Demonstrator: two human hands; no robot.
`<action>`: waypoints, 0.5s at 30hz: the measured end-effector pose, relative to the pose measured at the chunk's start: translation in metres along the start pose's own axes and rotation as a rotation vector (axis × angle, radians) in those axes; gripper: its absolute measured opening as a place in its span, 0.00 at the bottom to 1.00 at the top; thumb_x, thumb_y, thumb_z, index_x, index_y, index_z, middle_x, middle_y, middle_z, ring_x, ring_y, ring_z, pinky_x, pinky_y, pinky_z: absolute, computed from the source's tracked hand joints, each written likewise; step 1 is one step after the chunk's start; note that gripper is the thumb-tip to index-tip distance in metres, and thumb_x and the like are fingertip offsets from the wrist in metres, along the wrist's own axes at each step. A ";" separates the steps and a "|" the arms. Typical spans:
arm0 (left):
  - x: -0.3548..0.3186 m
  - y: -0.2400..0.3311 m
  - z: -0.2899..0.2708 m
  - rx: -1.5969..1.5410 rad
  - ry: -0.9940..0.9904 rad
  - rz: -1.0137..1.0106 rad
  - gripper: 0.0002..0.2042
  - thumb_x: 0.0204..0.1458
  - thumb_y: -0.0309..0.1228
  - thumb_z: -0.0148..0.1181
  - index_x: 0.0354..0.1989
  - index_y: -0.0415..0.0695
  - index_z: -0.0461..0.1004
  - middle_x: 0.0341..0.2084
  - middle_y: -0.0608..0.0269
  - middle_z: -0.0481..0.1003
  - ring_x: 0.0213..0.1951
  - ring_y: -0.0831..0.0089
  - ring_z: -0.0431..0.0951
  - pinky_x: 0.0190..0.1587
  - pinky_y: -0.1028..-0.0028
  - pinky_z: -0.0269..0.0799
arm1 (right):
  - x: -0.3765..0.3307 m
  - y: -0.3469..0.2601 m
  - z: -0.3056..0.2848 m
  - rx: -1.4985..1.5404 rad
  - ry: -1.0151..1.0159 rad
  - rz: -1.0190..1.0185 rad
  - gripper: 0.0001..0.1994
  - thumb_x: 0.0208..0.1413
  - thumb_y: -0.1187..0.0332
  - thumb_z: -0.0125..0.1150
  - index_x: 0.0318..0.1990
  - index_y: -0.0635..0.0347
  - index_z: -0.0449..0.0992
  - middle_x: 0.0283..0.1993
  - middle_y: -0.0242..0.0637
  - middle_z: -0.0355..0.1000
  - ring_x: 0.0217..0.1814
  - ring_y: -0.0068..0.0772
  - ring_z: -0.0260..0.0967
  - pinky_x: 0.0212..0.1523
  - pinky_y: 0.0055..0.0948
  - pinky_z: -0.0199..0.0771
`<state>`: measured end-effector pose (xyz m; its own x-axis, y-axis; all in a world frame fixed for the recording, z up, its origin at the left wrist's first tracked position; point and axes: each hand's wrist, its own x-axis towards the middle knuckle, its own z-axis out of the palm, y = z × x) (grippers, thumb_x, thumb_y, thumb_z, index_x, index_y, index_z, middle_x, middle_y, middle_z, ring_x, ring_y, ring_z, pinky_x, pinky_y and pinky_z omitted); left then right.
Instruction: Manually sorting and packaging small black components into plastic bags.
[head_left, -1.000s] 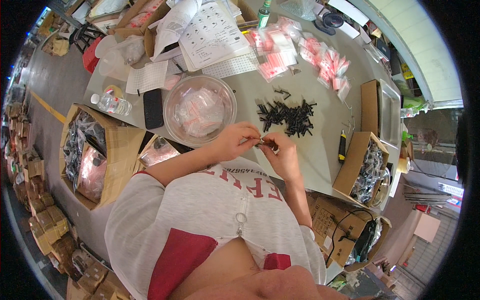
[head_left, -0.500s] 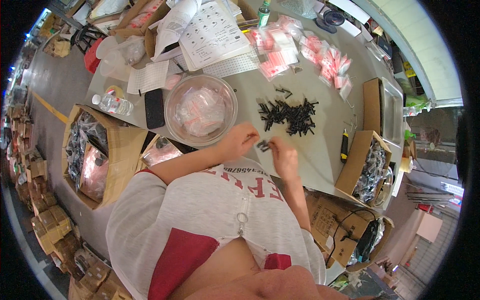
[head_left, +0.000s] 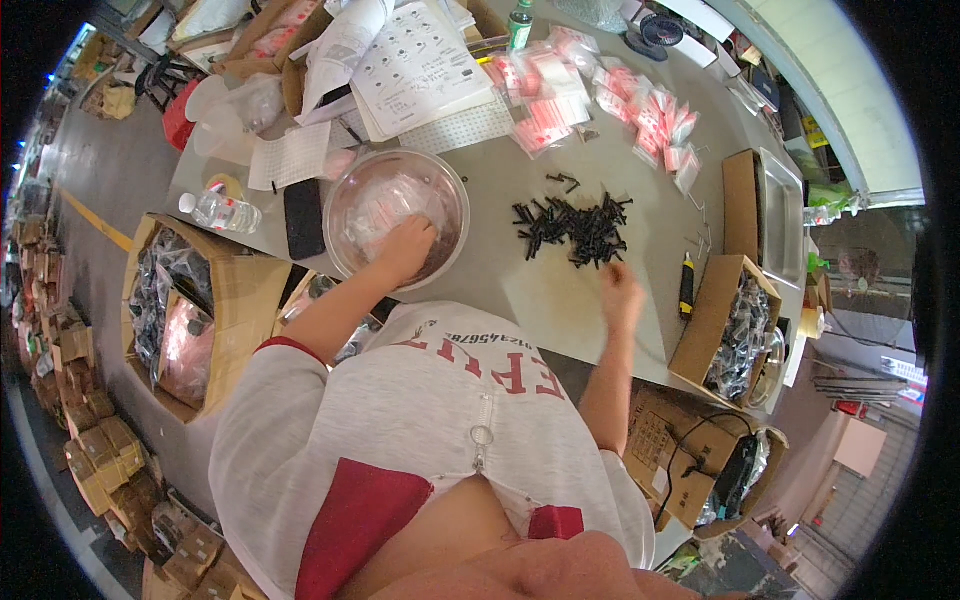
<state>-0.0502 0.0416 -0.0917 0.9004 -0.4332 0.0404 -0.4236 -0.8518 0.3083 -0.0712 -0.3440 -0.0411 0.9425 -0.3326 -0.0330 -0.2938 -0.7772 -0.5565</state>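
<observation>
A steel bowl (head_left: 453, 247) holds a heap of small clear plastic bags (head_left: 378, 215) with reddish print. My left hand (head_left: 405, 250) reaches over its near rim, fingers bent down against the bags; whatever is between the fingertips is hidden. To the right, a pile of black screws (head_left: 590, 230) lies on the table. At the pile's near edge is my right hand (head_left: 622, 295), its fingers curled and smeared by motion, so I cannot see whether it holds a screw. A few screws (head_left: 564, 182) lie apart behind the pile.
More red-printed bags (head_left: 655, 120) are spread at the back right. A phone (head_left: 304, 219) and water bottle (head_left: 222, 212) sit left of the bowl, papers (head_left: 420, 70) behind it. A utility knife (head_left: 687, 285) lies beside a carton (head_left: 690, 350) of wrapped parts. Another carton (head_left: 240, 300) stands left.
My left hand has gone left, from in front of my chest into the bowl. My right hand has moved right to the screw pile; the dark pieces it held no longer show.
</observation>
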 end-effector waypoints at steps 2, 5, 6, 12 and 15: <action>-0.001 -0.002 0.002 -0.044 0.013 -0.029 0.09 0.43 0.25 0.54 0.34 0.40 0.71 0.35 0.53 0.70 0.43 0.55 0.70 0.43 0.63 0.69 | -0.006 -0.023 0.045 -0.075 -0.241 -0.053 0.16 0.50 0.58 0.59 0.42 0.59 0.76 0.40 0.43 0.75 0.42 0.45 0.73 0.43 0.37 0.71; 0.002 0.006 -0.011 -0.183 -0.003 -0.131 0.07 0.45 0.27 0.54 0.32 0.41 0.73 0.32 0.51 0.70 0.39 0.54 0.71 0.41 0.62 0.68 | -0.011 -0.051 0.086 -0.232 -0.243 -0.150 0.17 0.50 0.57 0.58 0.43 0.60 0.75 0.45 0.46 0.72 0.44 0.46 0.72 0.44 0.39 0.72; 0.004 0.009 -0.016 -0.276 -0.029 -0.205 0.06 0.46 0.28 0.54 0.31 0.41 0.74 0.30 0.51 0.71 0.37 0.53 0.72 0.40 0.61 0.68 | -0.010 -0.056 0.091 -0.308 -0.175 -0.184 0.18 0.51 0.57 0.57 0.42 0.61 0.75 0.47 0.47 0.71 0.45 0.47 0.71 0.44 0.39 0.73; 0.005 0.019 -0.029 -0.471 0.073 -0.267 0.08 0.48 0.30 0.56 0.30 0.38 0.76 0.29 0.50 0.74 0.37 0.53 0.73 0.41 0.62 0.67 | 0.006 -0.067 0.102 -0.494 -0.231 -0.196 0.10 0.50 0.63 0.57 0.35 0.61 0.74 0.41 0.43 0.68 0.43 0.43 0.72 0.41 0.38 0.76; 0.004 0.018 -0.020 -0.570 0.216 -0.203 0.10 0.47 0.32 0.58 0.29 0.36 0.76 0.28 0.49 0.75 0.32 0.55 0.74 0.38 0.64 0.69 | 0.011 -0.064 0.104 -0.593 -0.220 -0.244 0.09 0.49 0.65 0.57 0.34 0.61 0.73 0.42 0.42 0.69 0.43 0.42 0.72 0.40 0.38 0.77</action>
<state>-0.0523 0.0310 -0.0669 0.9820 -0.1598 0.1004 -0.1770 -0.5944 0.7845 -0.0254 -0.2422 -0.0918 0.9850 -0.0425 -0.1672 -0.0468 -0.9987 -0.0220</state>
